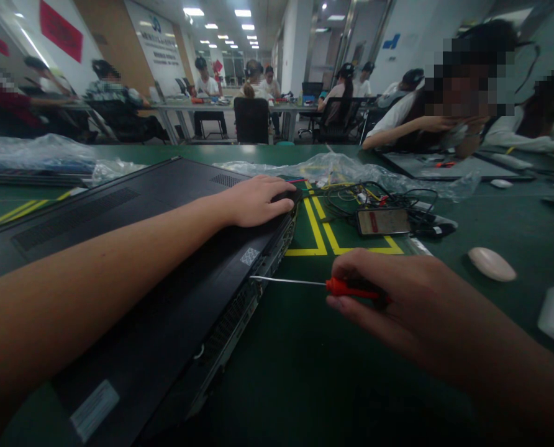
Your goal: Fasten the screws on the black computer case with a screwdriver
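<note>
Here, my left hand (258, 202) lies open and flat on the far corner of the black laptop (165, 180), which rests underside up on the green desk (305, 360), its long side running from near left to far right. My right hand (398, 298) is clamped around the red handle of a screwdriver (337, 287). Its thin steel shaft points left, square to that side, with the tip at the vented edge. The casing looks like matte plastic, and the desk mat looks smooth.
</note>
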### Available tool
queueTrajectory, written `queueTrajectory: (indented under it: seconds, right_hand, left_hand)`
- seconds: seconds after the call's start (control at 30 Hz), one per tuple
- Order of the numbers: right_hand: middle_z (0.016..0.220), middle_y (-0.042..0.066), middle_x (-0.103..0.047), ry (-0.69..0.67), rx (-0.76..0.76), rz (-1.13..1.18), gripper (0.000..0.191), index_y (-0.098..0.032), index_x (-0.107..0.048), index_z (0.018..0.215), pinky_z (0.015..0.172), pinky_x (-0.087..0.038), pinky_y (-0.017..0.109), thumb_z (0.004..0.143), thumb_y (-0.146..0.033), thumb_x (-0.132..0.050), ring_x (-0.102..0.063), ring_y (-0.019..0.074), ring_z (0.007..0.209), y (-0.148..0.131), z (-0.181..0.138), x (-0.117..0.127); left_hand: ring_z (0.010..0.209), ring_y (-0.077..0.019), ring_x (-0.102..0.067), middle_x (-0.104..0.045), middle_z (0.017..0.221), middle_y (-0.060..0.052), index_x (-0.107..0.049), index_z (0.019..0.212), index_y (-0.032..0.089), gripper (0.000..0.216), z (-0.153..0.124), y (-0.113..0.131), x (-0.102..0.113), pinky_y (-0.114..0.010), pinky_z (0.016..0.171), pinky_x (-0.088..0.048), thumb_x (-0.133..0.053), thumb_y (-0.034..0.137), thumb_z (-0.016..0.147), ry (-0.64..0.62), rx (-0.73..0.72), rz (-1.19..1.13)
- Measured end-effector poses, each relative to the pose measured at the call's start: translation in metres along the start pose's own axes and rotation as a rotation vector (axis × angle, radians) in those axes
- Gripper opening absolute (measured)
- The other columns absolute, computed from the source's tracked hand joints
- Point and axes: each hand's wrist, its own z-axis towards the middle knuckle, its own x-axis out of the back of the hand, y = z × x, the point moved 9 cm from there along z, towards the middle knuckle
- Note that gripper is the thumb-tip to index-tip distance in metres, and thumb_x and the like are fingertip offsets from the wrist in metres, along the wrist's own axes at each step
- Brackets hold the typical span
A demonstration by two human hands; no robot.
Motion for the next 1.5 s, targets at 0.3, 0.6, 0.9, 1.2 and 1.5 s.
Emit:
queueTrajectory:
  seconds: [0.3, 0.6, 0.9, 1.2, 1.5]
  right_hand:
    - [0.087, 0.003, -0.082, 0.003, 0.011, 0.002, 0.009, -0.025, -0.076, 0.102, 0.062, -0.045, 0.031, 0.101, -0.029, -0.069, -0.072, 0.0207, 0.069, -0.0003, 0.0016, 0.0006]
    - [0.083, 0.004, -0.081, -0.044, 0.014, -0.017, 0.033, -0.023, -0.079, 0.097, 0.061, -0.045, 0.034, 0.112, -0.037, -0.054, -0.073, 0.0223, 0.067, -0.0034, 0.0039, -0.0044]
    - [0.083, 0.001, -0.08, -0.01, -0.034, -0.024, 0.012, -0.024, -0.07, 0.106, 0.056, -0.042, 0.03, 0.094, -0.024, -0.072, -0.073, 0.0217, 0.063, 0.0012, 0.0007, -0.0035]
    - [0.08, 0.0, -0.077, -0.002, 0.0, -0.012, 0.013, -0.025, -0.067, 0.1, 0.056, -0.042, 0.029, 0.091, -0.016, -0.068, -0.071, 0.0208, 0.063, 0.0023, 0.0011, -0.0048]
    - [0.079, -0.001, -0.077, 0.013, 0.002, -0.023, 0.016, -0.026, -0.067, 0.099, 0.056, -0.041, 0.028, 0.09, -0.013, -0.069, -0.071, 0.0199, 0.063, 0.0005, -0.0002, -0.0019]
  left_hand:
    - [0.159, -0.0284, -0.053, -0.06, 0.17, -0.016, -0.056, 0.162, 0.014, 0.068, 0.0001, 0.0001, 0.0003, -0.043, 0.136, -0.035, -0.036, 0.053, 0.11, -0.008, 0.009, 0.008]
    - [0.158, -0.0292, -0.054, -0.06, 0.169, -0.016, -0.057, 0.161, 0.013, 0.069, 0.0002, 0.0004, -0.0002, -0.044, 0.136, -0.035, -0.037, 0.053, 0.109, -0.005, 0.001, -0.011]
    - [0.158, -0.0299, -0.054, -0.06, 0.169, -0.016, -0.058, 0.161, 0.014, 0.068, 0.0002, 0.0015, 0.0006, -0.045, 0.136, -0.035, -0.037, 0.053, 0.109, -0.004, 0.005, -0.01]
    - [0.159, -0.0295, -0.053, -0.06, 0.17, -0.015, -0.057, 0.161, 0.014, 0.069, 0.0006, -0.001, -0.0005, -0.045, 0.136, -0.034, -0.037, 0.054, 0.109, -0.005, 0.006, -0.002]
    - [0.159, -0.0295, -0.053, -0.06, 0.17, -0.016, -0.057, 0.162, 0.012, 0.07, 0.0005, 0.0013, 0.0002, -0.045, 0.137, -0.035, -0.036, 0.053, 0.109, -0.008, 0.007, -0.002]
